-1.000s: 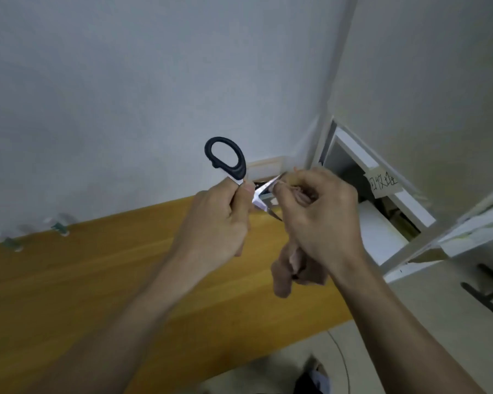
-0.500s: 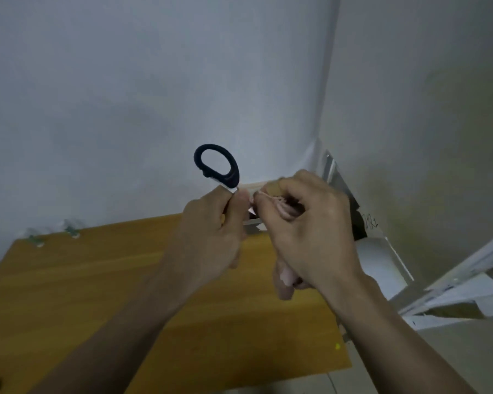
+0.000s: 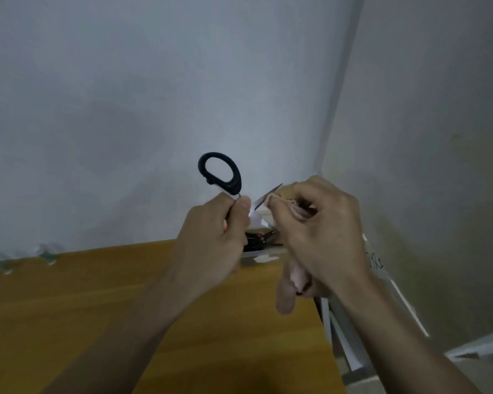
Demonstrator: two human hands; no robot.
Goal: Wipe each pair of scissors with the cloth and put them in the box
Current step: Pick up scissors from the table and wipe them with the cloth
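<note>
Head view: left hand [image 3: 211,240] grips black scissors [image 3: 222,173]; right hand [image 3: 319,237] pinches pink cloth [image 3: 292,280] round blade.

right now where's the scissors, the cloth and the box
scissors [image 3: 221,173]: head view, on the black handle loop above the left hand.
cloth [image 3: 292,282]: head view, on the pink fold hanging below the right hand.
box [image 3: 264,253]: head view, on its clear front rim between the hands.

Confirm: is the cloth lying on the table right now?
No, the right hand grips the pink cloth in the air above the wooden table.
</note>
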